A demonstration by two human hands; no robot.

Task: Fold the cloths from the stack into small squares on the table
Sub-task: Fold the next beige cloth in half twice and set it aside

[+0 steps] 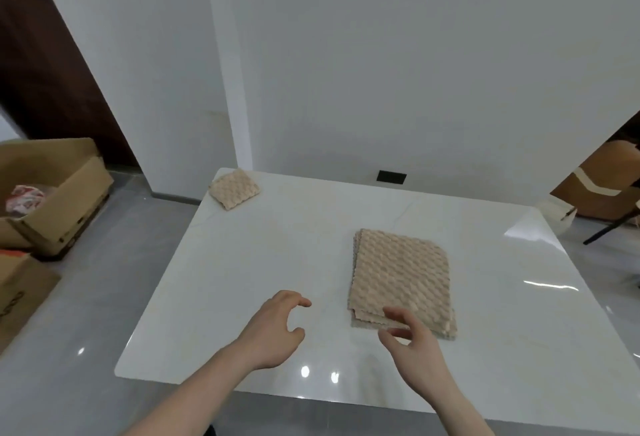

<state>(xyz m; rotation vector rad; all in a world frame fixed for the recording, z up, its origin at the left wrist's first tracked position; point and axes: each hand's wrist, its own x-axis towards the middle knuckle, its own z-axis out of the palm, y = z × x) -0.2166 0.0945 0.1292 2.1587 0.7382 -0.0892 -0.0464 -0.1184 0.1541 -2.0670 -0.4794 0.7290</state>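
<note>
Right now the stack of beige cloths (pixel 401 276) lies forward-right on the counter (pixel 277 262), long axis running away — right hand (pixel 415 349) nearest, at its near edge; both hands loosely open and empty, left hand (pixel 273 331) apart.

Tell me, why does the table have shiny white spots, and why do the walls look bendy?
Head view: the spots are lamp glare on the glossy table, brightest at its near edge and right side; the wide-angle lens bends the walls; the right hand looks slightly blurred.

Glossy white stone-look table (pixel 263 262), bumpy beige cloth stack (pixel 401 273)
</note>
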